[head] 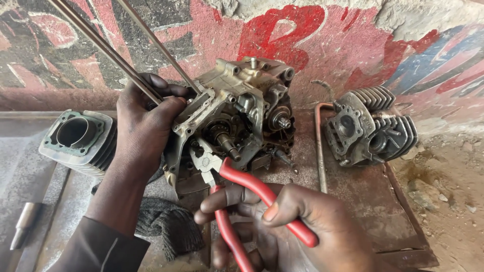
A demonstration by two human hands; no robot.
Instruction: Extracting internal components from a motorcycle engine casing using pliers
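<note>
The left hand (143,126) is gripping the upper left edge of the engine case (237,116), which is sitting at the centre of the metal worktop (363,201). At six o'clock, the right hand (297,226) is squeezing red-handled pliers (237,186), whose tips are biting into the case. A finned cylinder (78,141) is lying at nine o'clock, a cylinder head (370,126) at three.

Off to one side there's a finned cylinder barrel (78,141) lying on its side, bore facing up. Over on the other side a finned cylinder head (370,126) sits by the painted wall (302,35), with a bent metal pipe (318,151) just beside it. A dark rag (169,224) is crumpled on the metal tray (373,211), and a small metal sleeve (22,224) lies near the edge.
</note>
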